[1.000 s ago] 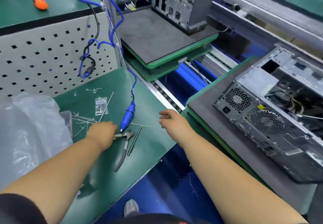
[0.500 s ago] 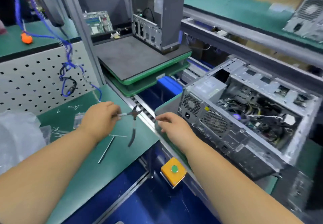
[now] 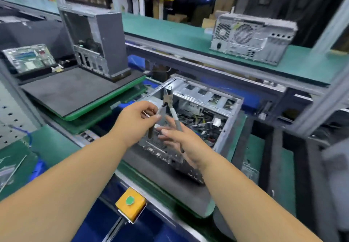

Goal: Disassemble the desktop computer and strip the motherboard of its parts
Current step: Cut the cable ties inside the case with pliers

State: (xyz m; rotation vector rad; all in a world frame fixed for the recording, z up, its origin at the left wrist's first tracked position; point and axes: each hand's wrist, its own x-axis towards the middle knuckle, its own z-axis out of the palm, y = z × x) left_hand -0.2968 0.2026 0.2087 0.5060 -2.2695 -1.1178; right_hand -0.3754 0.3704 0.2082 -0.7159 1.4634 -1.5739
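An open grey desktop case (image 3: 229,118) lies on its side on a grey-padded green pallet (image 3: 170,183), with tangled cables showing inside. Above its near end my left hand (image 3: 136,122) pinches one handle of a pair of grey-handled cutting pliers (image 3: 168,100), jaws pointing up and handles spread apart. My right hand (image 3: 184,142) is just below and to the right, with fingers fairly straight. The pliers' other handle lies across its palm.
A second case (image 3: 105,39) stands upright on a stacked pallet (image 3: 71,90) at back left, with a bare motherboard (image 3: 28,56) beside it. A third case (image 3: 251,39) sits on the far green bench. A yellow button box (image 3: 130,204) is at the conveyor's near edge.
My left hand picked the pliers up from the green bench and carried them right, over the open case. My right hand rose from the pallet edge to meet the pliers. My view swung right.
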